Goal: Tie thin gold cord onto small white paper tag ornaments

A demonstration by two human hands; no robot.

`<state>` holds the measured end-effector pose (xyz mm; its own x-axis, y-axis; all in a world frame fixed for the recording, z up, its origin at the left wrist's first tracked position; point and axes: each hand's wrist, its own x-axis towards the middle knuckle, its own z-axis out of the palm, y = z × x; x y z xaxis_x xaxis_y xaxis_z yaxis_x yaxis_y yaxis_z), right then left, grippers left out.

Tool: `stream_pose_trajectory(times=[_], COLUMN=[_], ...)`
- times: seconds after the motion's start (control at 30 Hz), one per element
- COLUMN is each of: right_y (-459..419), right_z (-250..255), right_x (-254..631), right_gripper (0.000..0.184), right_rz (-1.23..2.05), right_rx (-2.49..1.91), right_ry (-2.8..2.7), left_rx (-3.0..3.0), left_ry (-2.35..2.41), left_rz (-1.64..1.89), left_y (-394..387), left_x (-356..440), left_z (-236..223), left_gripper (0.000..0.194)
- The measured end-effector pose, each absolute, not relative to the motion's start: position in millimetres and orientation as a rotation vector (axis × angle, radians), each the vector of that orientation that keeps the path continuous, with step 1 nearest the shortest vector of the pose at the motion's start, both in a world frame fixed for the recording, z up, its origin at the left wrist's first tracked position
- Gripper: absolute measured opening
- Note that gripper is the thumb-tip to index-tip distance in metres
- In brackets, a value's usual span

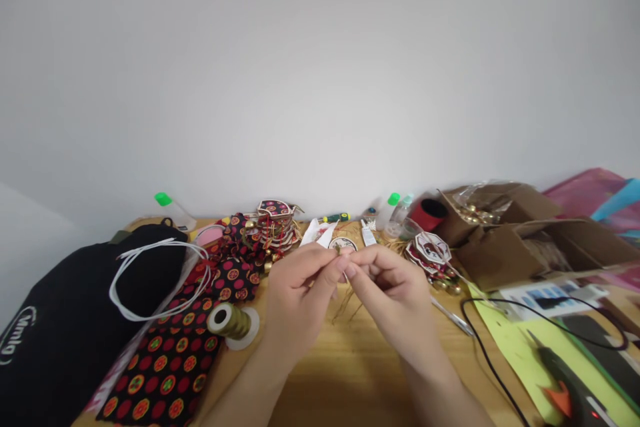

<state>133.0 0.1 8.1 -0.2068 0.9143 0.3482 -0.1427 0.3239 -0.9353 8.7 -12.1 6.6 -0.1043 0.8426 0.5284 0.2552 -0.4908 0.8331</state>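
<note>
Over the wooden table [345, 373], my left hand [303, 290] and my right hand [393, 287] meet, thumbs and forefingers pinched together. Between the fingertips is a thin olive cord [343, 308], its loose strands hanging below the hands. A small knot or loop shows just above the fingertips, too small to make out clearly. Behind the hands, partly hidden, lies a round white disc with a dark print [343, 242]. Left of my left hand stands a spool of olive thread [230, 321].
Patterned fabric [165, 367], a white cable coil [117, 280] and a black bag [75, 307] lie left. Decorated ornaments [433, 248], tweezers [453, 315], cardboard boxes [485, 247] and a corded hot tool [565, 373] are right. Green-capped bottles [387, 211] stand by the wall.
</note>
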Motion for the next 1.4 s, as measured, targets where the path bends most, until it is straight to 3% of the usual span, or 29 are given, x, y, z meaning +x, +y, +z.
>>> stream_pose_trajectory(times=[0.17,0.37,0.67,1.03,1.4], right_y=[4.7,8.0,14.3,4.2,10.2], right_z=[5.4,2.3,3.1,12.2,0.8], right_x=[135.5,144.4,146.7,151.0,141.7], right_gripper=[0.008,0.017,0.012,0.020,0.019], right_rz=[1.066,0.982,0.460,0.868,0.795], right_rx=[-0.833,-0.943,-0.960,-0.830,-0.745], right_ry=[-1.487,-1.686,-1.872,-2.079,-2.434], left_rx=[1.852,1.836,1.444,1.186,1.051], left_ry=[1.308,1.461,1.341,1.196,1.027], left_rz=[1.686,1.649,1.558,1.585,1.516], left_y=[-10.2,-7.1,0.9,7.6,8.0], left_x=[7.8,1.4,-5.5,-10.4,-5.8], left_z=[3.9,3.0,-0.3,-0.9,-0.2], left_gripper=[0.020,0.025,0.026,0.021,0.024])
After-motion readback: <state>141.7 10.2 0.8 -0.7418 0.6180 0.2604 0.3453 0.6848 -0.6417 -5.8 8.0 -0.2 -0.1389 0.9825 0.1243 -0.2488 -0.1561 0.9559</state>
